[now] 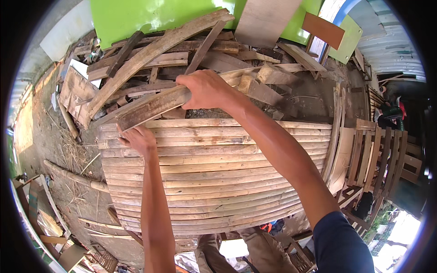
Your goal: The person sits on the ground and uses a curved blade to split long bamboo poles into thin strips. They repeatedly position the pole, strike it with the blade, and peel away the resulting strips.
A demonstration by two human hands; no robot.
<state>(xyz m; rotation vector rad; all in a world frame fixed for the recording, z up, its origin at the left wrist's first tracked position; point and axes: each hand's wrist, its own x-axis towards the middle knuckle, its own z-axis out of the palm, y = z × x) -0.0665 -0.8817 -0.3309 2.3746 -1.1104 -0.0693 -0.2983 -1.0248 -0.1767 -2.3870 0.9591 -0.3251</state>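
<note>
A weathered wooden beam (159, 107) is held slantwise above the far edge of a bamboo-slat table (214, 175). My right hand (207, 89) grips it from above, thumb on the near side and fingers over the far side. At the beam's near left end, my left hand (139, 139) has its fingers curled against the underside and end; some of those fingers are hidden. Past my right hand, the beam's far part merges with the woodpile, so I cannot tell where it ends.
Behind the table lies a heap of scrap wood, with a long plank (159, 57) across it and cut blocks (275, 75) at its right. Bright green panels (132, 20) stand at the back. Slatted wooden frames (375, 154) are on the right. A bamboo pole (75, 175) lies left on the dirt.
</note>
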